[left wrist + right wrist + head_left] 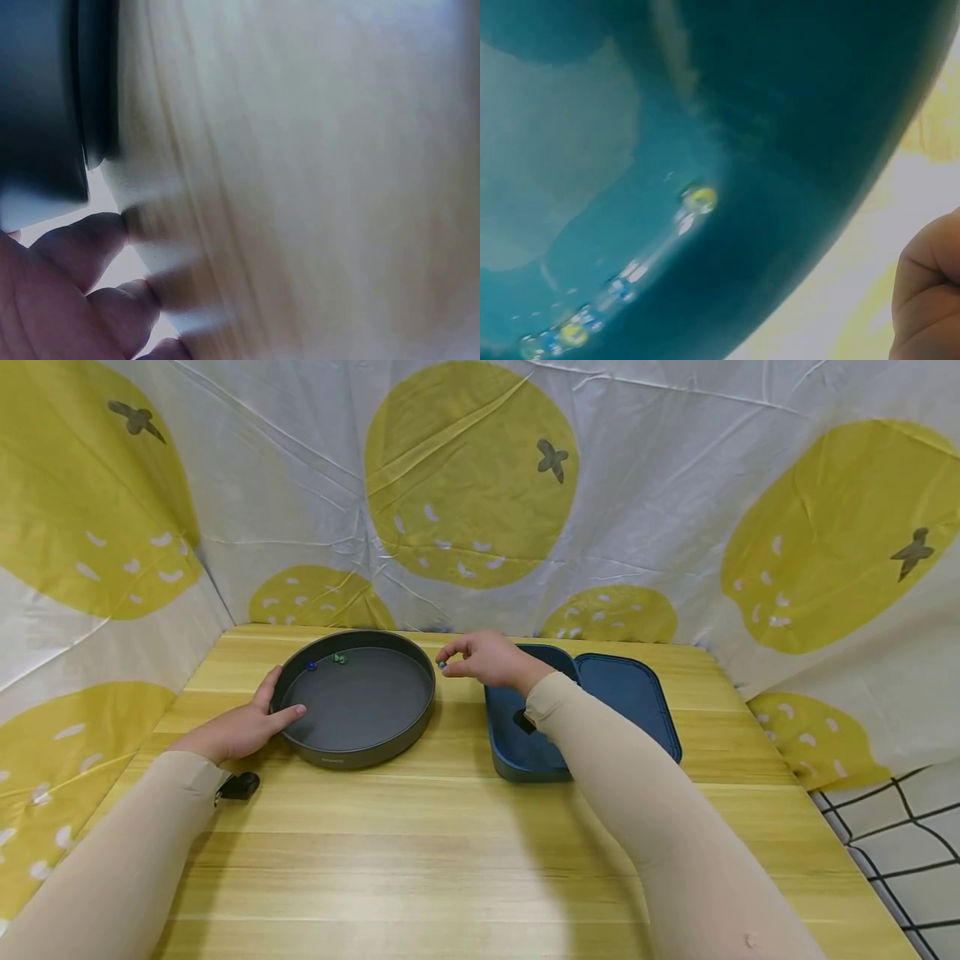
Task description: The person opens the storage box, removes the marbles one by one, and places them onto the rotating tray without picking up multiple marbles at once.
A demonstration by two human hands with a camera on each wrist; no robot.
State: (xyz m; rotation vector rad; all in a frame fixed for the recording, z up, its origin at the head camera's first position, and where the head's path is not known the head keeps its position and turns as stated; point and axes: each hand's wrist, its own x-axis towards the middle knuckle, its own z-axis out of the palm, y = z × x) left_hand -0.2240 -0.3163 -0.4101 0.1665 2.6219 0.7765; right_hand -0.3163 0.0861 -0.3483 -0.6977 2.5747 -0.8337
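Through the head view I watched the left hand (pixel 243 727) hold the rim of the grey pan (pixel 367 702), thumb over the inside and fingers along the outer wall; I judged that this grip kept the pan from sliding on the worktop (pixel 405 860). The pan sat left of centre, towards the back edge, with a blue marble (pixel 311 666) and some green marbles (pixel 340 658) lying by its far wall. The right hand (pixel 491 660) pinched a small marble (pixel 442 665) between thumb and fingertip, just beyond the pan's right side, a narrow hold that suited so tiny a thing. To its right, near the back edge too, stood the blue container (pixel 525 768), its lid (pixel 626 685) laid beside it, presumably to leave the top free for reaching in.

The left wrist view gave me only fingers near the wood and a dark form (pixel 41 90) (too blurred for me to name with certainty).

In the right wrist view I looked down into the container, where glass marbles (pixel 574 334) lay along the foot of the curved wall, probably gathered there by rolling. Part of the right hand showed at the picture's edge; its pinch was hidden there.
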